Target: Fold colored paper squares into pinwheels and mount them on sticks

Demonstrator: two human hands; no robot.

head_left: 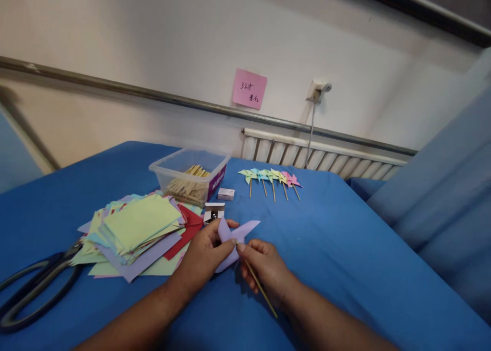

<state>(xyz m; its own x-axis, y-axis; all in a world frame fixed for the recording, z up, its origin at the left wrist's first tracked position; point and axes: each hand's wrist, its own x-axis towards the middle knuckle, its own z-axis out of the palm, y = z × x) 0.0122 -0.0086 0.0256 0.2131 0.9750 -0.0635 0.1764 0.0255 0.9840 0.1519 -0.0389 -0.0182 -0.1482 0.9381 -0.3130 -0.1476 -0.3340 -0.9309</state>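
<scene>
My left hand [210,249] is closed on a lilac paper pinwheel [242,230], thumb on its front and fingers behind. Pinched in my right hand [265,267] is the upper end of a thin wooden stick [261,288], which slants down to the right. The stick's top meets the pinwheel's middle; whether the two are fastened there is hidden by my fingers. Just beyond my left hand is a small open white box [214,207] with small dark pieces inside. A closed small box [226,194] lies behind it.
Left of my hands is a pile of coloured paper [141,222] with a red envelope [187,233] and large scissors [42,284]. A clear plastic tub [161,173] holds many sticks. Several finished pinwheels [271,176] lie in a row farther back, near a radiator [291,149].
</scene>
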